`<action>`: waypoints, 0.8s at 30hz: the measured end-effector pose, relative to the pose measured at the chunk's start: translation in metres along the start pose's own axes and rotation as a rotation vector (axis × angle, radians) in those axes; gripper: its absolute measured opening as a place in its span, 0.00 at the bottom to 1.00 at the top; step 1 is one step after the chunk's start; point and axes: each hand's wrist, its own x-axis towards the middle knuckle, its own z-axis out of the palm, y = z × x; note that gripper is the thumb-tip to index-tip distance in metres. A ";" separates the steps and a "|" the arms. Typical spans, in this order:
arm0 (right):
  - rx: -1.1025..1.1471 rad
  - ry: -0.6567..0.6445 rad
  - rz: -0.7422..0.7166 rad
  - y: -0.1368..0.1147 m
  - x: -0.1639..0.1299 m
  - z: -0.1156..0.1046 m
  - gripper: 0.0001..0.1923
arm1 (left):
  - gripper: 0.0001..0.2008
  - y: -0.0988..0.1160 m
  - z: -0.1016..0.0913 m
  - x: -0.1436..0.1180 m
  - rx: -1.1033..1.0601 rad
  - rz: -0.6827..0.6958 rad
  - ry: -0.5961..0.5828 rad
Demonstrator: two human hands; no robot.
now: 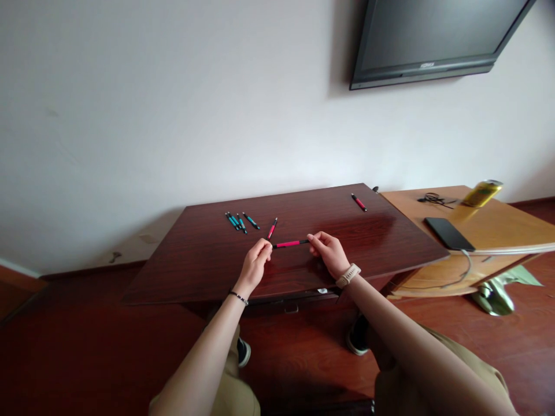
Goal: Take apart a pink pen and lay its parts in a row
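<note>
A pink pen with black ends (288,244) is stretched level between my two hands, above the dark red table (208,260). My left hand (256,261) pinches its left end, and my right hand (328,252) pinches the right end between thumb and finger. Just beyond my left hand lies a second pink pen (272,229), its near end partly hidden by the fingers. Several teal pens (241,222) lie in a loose group at the table's back left. Another pink pen (358,201) rests alone near the back right corner.
On the right, a lower wooden cabinet (515,222) carries a black phone (448,233) with a white cable, a dark coiled cord (433,199) and a yellow can (482,193). A television (433,40) hangs on the wall above. Green packaging (496,294) lies on the floor.
</note>
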 end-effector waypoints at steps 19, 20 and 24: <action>0.199 0.127 0.033 0.006 0.007 -0.002 0.21 | 0.14 -0.012 0.001 0.019 0.736 0.259 0.014; 0.197 0.128 0.033 0.005 0.007 -0.001 0.20 | 0.15 -0.013 0.003 0.020 0.777 0.257 -0.009; 0.178 0.125 0.025 0.005 0.008 -0.001 0.20 | 0.17 -0.014 0.009 0.027 0.868 0.211 -0.018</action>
